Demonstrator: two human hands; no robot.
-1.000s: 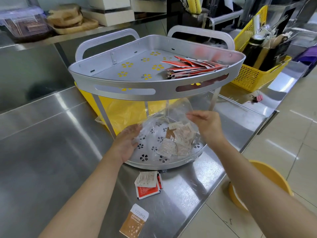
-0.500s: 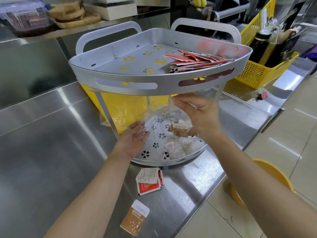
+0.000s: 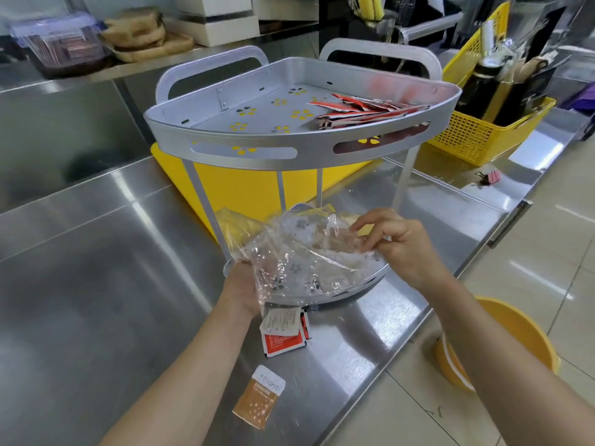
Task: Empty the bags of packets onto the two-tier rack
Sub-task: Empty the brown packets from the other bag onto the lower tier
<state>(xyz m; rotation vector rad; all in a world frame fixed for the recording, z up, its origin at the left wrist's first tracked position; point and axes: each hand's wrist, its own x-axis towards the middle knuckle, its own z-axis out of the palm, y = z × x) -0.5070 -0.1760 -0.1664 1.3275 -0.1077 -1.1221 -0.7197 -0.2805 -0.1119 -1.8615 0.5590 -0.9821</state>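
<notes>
The left hand (image 3: pixel 244 291) grips one end of the clear bag (image 3: pixel 299 252) and the right hand (image 3: pixel 399 243) pinches the other, holding it over the rack (image 3: pixel 289 136)'s lower tier, probably to tip packets there; red packets (image 3: pixel 360 111) lie on the upper tier; loose packets (image 3: pixel 283 329) remain on the bench (image 3: pixel 96 284).

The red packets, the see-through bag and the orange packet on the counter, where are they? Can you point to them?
red packets (image 3: pixel 363 111), head view, middle of the pile on the rack's top tier.
see-through bag (image 3: pixel 299 255), head view, crinkled middle, between both hands.
orange packet (image 3: pixel 259 401), head view, its orange lower half.
</notes>
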